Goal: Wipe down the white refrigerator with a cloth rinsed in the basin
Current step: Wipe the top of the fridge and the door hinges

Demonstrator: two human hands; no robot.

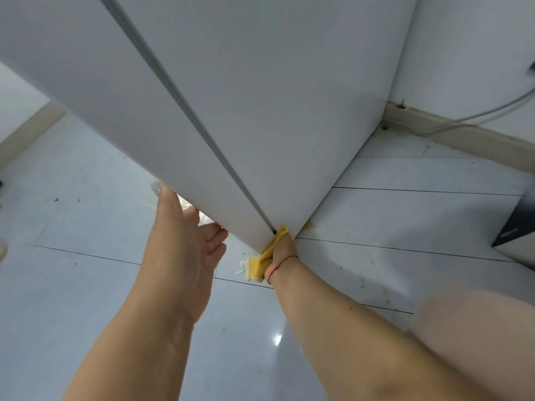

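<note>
From my head view I look steeply down the white refrigerator (275,111), whose door and side panel meet at a grey seam running down to the bottom corner near the floor (86,285). My right hand (282,253) reaches down to that corner with the forearm stretched out straight from the lower right of the frame. Its fingers are curled around a yellow cloth (267,256), gripping it and pressing its upper fold against the foot of the seam; the rest of the cloth hangs below the hand, with a pale fringed edge just above the tiles. A thin red thread circles that wrist.

My left hand (185,244) is raised under the bottom edge of the door, palm turned toward it. The thumb points up along the door's lower edge and the fingers are spread and loosely bent, their tips touching or nearly touching the underside; I can't tell which. It holds nothing. Water drops show on that forearm.

The floor is glossy pale tile with dark grout lines and yellowish stains near the refrigerator's corner. A beige skirting board (463,134) runs along the wall at right, with a white cable (492,108) looping above it.
</note>
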